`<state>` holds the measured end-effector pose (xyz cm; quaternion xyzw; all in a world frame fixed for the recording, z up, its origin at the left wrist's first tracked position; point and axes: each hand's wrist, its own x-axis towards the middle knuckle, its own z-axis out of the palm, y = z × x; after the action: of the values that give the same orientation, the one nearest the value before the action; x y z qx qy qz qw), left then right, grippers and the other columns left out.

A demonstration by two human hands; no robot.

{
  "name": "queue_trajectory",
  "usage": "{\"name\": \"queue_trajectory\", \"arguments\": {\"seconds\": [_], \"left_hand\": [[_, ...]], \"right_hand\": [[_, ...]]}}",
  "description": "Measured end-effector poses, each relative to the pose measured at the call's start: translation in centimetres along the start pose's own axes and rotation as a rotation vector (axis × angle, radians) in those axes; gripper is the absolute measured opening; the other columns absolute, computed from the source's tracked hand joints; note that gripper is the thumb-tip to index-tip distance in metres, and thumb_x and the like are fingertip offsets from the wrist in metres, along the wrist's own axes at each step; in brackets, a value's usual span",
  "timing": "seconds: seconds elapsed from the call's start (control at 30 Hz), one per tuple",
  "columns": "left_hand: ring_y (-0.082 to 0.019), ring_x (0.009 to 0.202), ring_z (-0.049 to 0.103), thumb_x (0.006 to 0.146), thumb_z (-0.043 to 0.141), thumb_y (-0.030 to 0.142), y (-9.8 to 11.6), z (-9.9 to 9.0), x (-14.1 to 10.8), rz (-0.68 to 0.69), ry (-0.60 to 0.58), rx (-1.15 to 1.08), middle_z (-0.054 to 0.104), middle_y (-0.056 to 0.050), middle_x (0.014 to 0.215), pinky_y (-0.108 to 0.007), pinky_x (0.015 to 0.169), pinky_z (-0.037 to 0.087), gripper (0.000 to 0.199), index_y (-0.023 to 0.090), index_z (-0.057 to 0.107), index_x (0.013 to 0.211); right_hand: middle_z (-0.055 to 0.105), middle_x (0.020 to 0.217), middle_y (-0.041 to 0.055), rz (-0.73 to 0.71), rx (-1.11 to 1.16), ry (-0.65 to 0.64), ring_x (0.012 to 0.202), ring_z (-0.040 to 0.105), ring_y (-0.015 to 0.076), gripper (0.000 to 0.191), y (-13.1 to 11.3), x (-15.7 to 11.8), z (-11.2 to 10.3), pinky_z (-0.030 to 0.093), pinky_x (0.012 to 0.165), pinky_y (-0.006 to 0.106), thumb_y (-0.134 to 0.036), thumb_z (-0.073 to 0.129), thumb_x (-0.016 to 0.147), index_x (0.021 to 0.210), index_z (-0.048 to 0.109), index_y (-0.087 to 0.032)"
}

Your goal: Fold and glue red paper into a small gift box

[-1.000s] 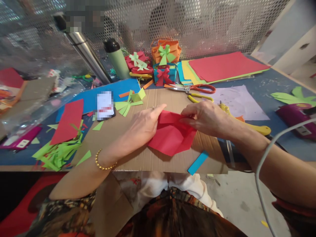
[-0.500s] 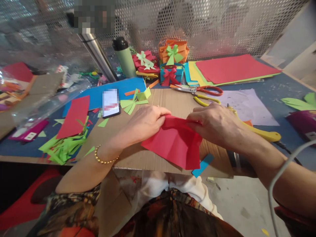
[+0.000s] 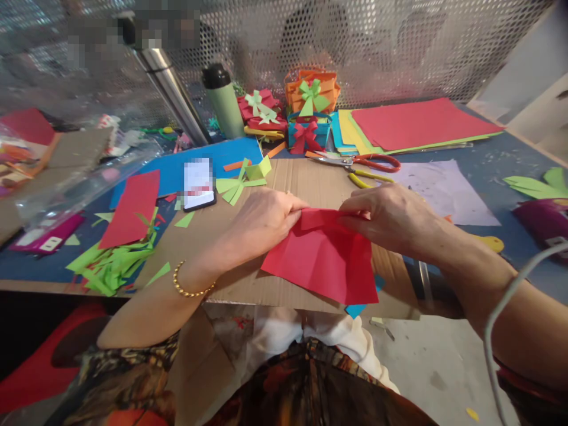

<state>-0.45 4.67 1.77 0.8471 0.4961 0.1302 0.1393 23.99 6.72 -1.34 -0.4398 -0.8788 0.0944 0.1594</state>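
Note:
A red paper sheet (image 3: 326, 260) lies over the brown cardboard (image 3: 239, 260), with a strip folded over along its far edge. My left hand (image 3: 270, 222) pinches the sheet's far left corner between thumb and fingers; a gold bead bracelet circles that wrist. At the far right corner my right hand (image 3: 381, 213) is closed on the same paper. Part of a blue paper strip (image 3: 357, 310) shows beneath the sheet's near right corner. Red-handled scissors (image 3: 377, 162) and yellow-handled pliers (image 3: 361, 179) lie beyond my right hand.
A phone (image 3: 199, 183), green paper scraps (image 3: 110, 266) and a red strip (image 3: 133, 207) are on the left. Behind stand a green bottle (image 3: 224, 103) and small paper baskets (image 3: 310, 133). Stacked coloured sheets (image 3: 426, 124) lie back right. A grey cable (image 3: 497, 313) crosses my right forearm.
The red sheet has shifted slightly right and now covers more of the blue strip. My right hand has moved a little right, hiding more of the yellow tool beside it.

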Motion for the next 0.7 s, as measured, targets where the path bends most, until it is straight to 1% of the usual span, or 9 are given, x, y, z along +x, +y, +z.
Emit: {"name": "queue_trajectory", "arguments": {"seconds": [0.17,0.3,0.33,0.4,0.47,0.5,0.53,0.6,0.7], "left_hand": [[-0.018,0.081,0.073,0.095,0.055,0.01,-0.6,0.4,0.3,0.017,0.017,-0.042,0.084,-0.005,0.098,-0.028,0.065,0.045,0.033,0.022,0.085,0.103],[-0.017,0.08,0.073,0.092,0.052,0.01,-1.1,0.5,0.4,0.027,-0.025,-0.141,0.084,-0.004,0.097,-0.027,0.066,0.049,0.036,0.022,0.084,0.102],[-0.017,0.082,0.074,0.092,0.051,0.01,-1.3,0.4,0.4,0.034,-0.034,-0.157,0.084,-0.004,0.099,-0.027,0.068,0.051,0.037,0.022,0.084,0.104],[-0.02,0.093,0.076,0.09,0.054,0.013,-1.4,0.5,0.4,0.045,-0.034,-0.183,0.083,-0.004,0.11,-0.03,0.077,0.055,0.037,0.023,0.082,0.113],[-0.022,0.104,0.075,0.089,0.063,0.019,-1.5,0.7,0.4,0.047,-0.025,-0.208,0.08,-0.007,0.124,-0.033,0.086,0.057,0.04,0.022,0.078,0.125],[-0.023,0.106,0.075,0.087,0.068,0.021,-1.4,0.8,0.4,0.045,-0.013,-0.213,0.079,-0.008,0.127,-0.034,0.088,0.057,0.041,0.021,0.077,0.128],[-0.023,0.105,0.075,0.086,0.072,0.023,-1.3,1.0,0.5,0.041,0.003,-0.209,0.08,-0.008,0.125,-0.035,0.088,0.057,0.04,0.02,0.077,0.126],[-0.022,0.096,0.075,0.083,0.078,0.022,-1.1,1.2,0.6,0.024,0.035,-0.178,0.082,-0.007,0.113,-0.033,0.082,0.056,0.03,0.02,0.081,0.113],[-0.019,0.082,0.073,0.086,0.077,0.02,-0.6,1.4,0.6,-0.023,0.071,-0.146,0.083,-0.005,0.094,-0.029,0.069,0.05,0.012,0.019,0.083,0.096]], "right_hand": [[0.068,0.068,0.0035,-0.024,-0.036,-0.018,0.059,0.051,0.0125,0.025,-0.4,-0.1,-0.1,0.027,0.059,0.031,-0.026,0.057,0.091,0.072,0.072,-0.021],[0.063,0.066,0.0026,-0.016,-0.133,-0.011,0.058,0.046,0.0128,0.028,-1.1,-0.3,-0.1,0.024,0.059,0.031,-0.022,0.053,0.09,0.067,0.069,-0.021],[0.061,0.066,0.0025,-0.008,-0.149,-0.005,0.058,0.045,0.0128,0.029,-1.2,-0.4,0.0,0.024,0.059,0.031,-0.023,0.053,0.091,0.066,0.068,-0.021],[0.06,0.065,0.0023,-0.001,-0.154,-0.005,0.057,0.044,0.0127,0.029,-1.4,-0.4,0.0,0.024,0.059,0.031,-0.025,0.053,0.092,0.067,0.067,-0.02],[0.059,0.064,0.0023,-0.011,-0.146,-0.01,0.058,0.044,0.0129,0.029,-1.4,-0.4,0.1,0.024,0.059,0.031,-0.025,0.053,0.093,0.068,0.068,-0.02],[0.06,0.065,0.0023,-0.019,-0.143,-0.009,0.058,0.044,0.0129,0.029,-1.4,-0.5,0.1,0.024,0.059,0.031,-0.025,0.053,0.093,0.069,0.069,-0.02],[0.06,0.065,0.0024,-0.023,-0.142,-0.005,0.058,0.044,0.0128,0.03,-1.4,-0.5,0.1,0.024,0.059,0.031,-0.025,0.053,0.093,0.069,0.069,-0.02],[0.062,0.066,0.0026,-0.023,-0.144,0.01,0.058,0.045,0.0126,0.03,-1.4,-0.5,0.2,0.024,0.059,0.031,-0.025,0.053,0.093,0.069,0.07,-0.02],[0.063,0.067,0.0026,-0.031,-0.139,0.025,0.058,0.045,0.0126,0.029,-1.5,-0.6,0.2,0.024,0.059,0.031,-0.023,0.052,0.093,0.07,0.071,-0.02]]}}
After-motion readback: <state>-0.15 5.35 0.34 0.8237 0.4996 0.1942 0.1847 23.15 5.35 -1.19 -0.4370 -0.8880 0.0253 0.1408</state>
